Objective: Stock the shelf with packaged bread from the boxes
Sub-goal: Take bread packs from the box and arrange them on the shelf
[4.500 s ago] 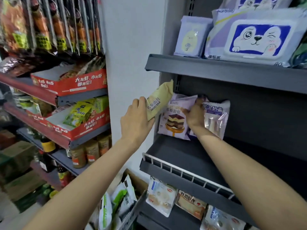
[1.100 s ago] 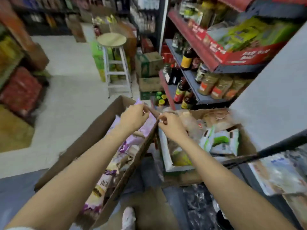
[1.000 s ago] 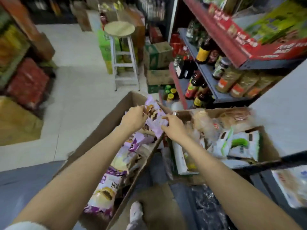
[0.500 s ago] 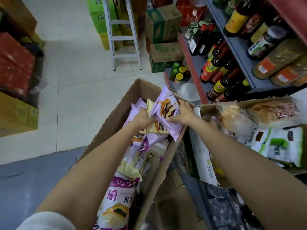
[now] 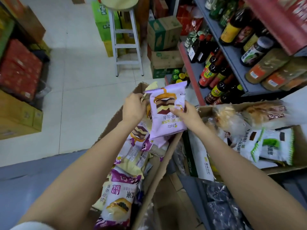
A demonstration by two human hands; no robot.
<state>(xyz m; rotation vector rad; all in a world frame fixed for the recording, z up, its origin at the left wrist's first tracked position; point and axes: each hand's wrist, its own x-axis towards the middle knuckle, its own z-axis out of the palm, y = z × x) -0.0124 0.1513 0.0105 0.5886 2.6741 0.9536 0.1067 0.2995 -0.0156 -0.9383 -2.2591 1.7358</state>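
Note:
A long cardboard box (image 5: pixel 163 161) on the floor holds several purple and yellow bread packets. My right hand (image 5: pixel 186 113) pinches the right edge of a lilac mousse bread packet (image 5: pixel 166 112) lifted above the box. My left hand (image 5: pixel 134 107) grips other packets (image 5: pixel 146 97) just behind it, one pale yellow. A second box (image 5: pixel 282 168) to the right holds clear-bagged buns (image 5: pixel 232 118) and white-green bread packets (image 5: pixel 269 146).
A white stool (image 5: pixel 123 35) stands on the tiled floor ahead with stacked cartons (image 5: pixel 163 34) beside it. Grey shelves (image 5: pixel 232 52) on the right carry sauce bottles and jars. Red and yellow cases (image 5: pixel 18 77) sit at the left.
Both hands have left the shelf, gone down to the long box and lifted packets out of it; the lilac packet has risen and turned face-up.

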